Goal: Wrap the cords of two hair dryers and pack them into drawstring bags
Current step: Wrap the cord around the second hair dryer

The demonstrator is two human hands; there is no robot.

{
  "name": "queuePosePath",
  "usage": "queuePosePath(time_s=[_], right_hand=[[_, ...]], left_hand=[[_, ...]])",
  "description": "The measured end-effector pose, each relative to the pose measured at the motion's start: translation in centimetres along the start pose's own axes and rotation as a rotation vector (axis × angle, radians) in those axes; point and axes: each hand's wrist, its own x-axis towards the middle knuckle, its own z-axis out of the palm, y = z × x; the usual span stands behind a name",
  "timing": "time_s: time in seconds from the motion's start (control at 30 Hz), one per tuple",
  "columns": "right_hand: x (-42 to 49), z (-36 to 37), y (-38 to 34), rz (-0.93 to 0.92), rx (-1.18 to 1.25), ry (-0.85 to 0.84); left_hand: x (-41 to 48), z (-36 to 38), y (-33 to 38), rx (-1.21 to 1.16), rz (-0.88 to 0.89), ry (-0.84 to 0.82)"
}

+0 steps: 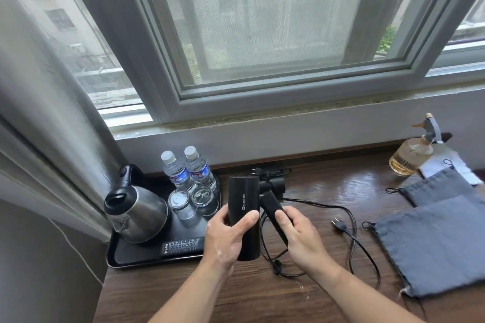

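Desk (328,183) | left hand (225,233) clamps dryer (242,217), right hand (299,233) its handle (273,211) | risk: slack cord (351,220) right of dryer may tangle during wrapping

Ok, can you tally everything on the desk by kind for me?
Hair dryers: 2
Drawstring bags: 2
Water bottles: 2
Glasses: 2
Kettle: 1
Remote: 1
Tray: 1
Spray bottle: 1
White cloth: 1
Total: 13
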Motion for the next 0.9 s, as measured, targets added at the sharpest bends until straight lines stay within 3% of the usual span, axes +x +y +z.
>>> queuePosePath(time_s=[0.4, 0.53, 0.67, 0.73, 0.8, 0.9], right_hand=[[-0.6, 2.6, -1.4, 0.073, 0.272, 0.095], [0.4, 1.0, -1.1, 0.013, 0.130, -0.013], [2.3, -2.8, -0.8, -0.126, -0.145, -0.258], [3.0, -4.3, -1.3, -0.191, -0.343, -0.380], [3.4, -4.9, -1.9, -0.242, -0.487, -0.487], [3.7, -5.0, -2.1, -0.261, -0.545, -0.598]], left_hand=[[-0.4, 2.0, -2.1, -0.234, -0.029, 0.057], [-0.5, 1.6, -2.5, -0.218, -0.060, -0.019], [0.8, -1.7, -0.6, -0.147, -0.057, -0.133], [1.7, -3.7, 1.0, -0.029, -0.024, -0.204], [2.4, -4.8, 2.4, 0.245, -0.016, -0.362], [2.9, -4.7, 2.6, 0.621, 0.002, -0.562]])
